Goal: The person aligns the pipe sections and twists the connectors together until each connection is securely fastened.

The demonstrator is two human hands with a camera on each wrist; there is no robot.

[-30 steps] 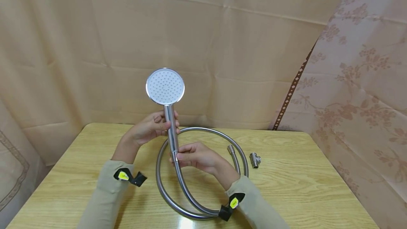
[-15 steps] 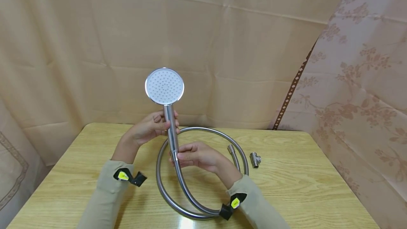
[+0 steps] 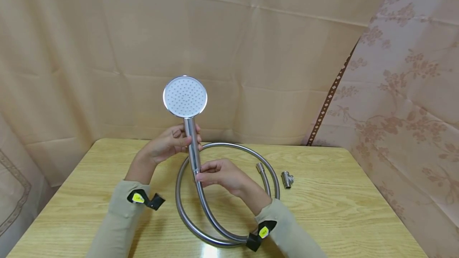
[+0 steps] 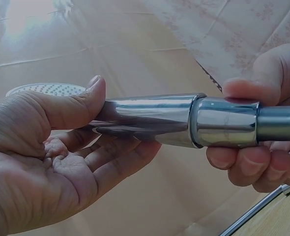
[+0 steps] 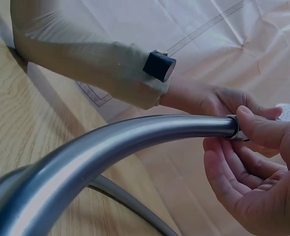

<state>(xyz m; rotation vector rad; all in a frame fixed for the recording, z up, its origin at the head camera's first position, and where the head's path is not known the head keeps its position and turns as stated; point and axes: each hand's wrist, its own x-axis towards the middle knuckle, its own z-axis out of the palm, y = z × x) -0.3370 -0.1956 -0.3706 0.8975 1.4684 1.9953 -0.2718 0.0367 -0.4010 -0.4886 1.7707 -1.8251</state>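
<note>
A chrome hand shower with a round white face (image 3: 185, 96) stands nearly upright over the table. My left hand (image 3: 166, 144) holds its handle (image 4: 150, 115) between thumb and fingers. Lower down, my right hand (image 3: 224, 176) pinches the metal hose nut (image 4: 226, 120), which sits at the handle's bottom end. A thin pale ring shows at the seam between nut and handle in the left wrist view. From the nut the grey shower hose (image 5: 135, 130) curves down and coils on the table. Its other end, a metal fitting (image 3: 260, 167), lies inside the loop.
A small metal tee fitting (image 3: 287, 179) lies on the wooden table (image 3: 322, 210), right of the hose coil. Beige curtains (image 3: 269, 51) hang behind the table, with a floral one (image 3: 412, 110) at the right.
The right thumb has shifted slightly across the hose nut and the right fingers have changed position on it. The hand shower has barely moved, and the left hand keeps its hold.
</note>
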